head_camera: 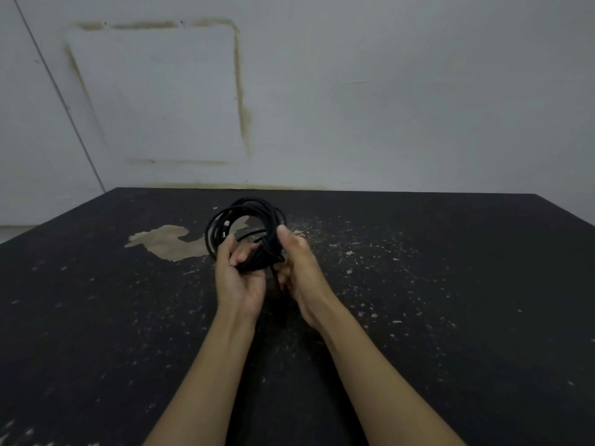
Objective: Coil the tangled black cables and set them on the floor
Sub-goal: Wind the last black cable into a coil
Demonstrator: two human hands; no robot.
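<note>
A black cable (248,217) is wound into a round coil of several loops and stands upright in front of me, above the dark floor (418,284). My left hand (236,278) grips the coil's lower part, fingers curled round the bundled strands. My right hand (297,262) holds the coil's right side, thumb up against the loops and fingers curled underneath. The cable ends are hidden between my hands.
The dark floor is speckled with pale flecks and has a worn tan patch (167,241) just left of the coil. A white wall (386,91) with a stained square outline rises behind the floor's far edge.
</note>
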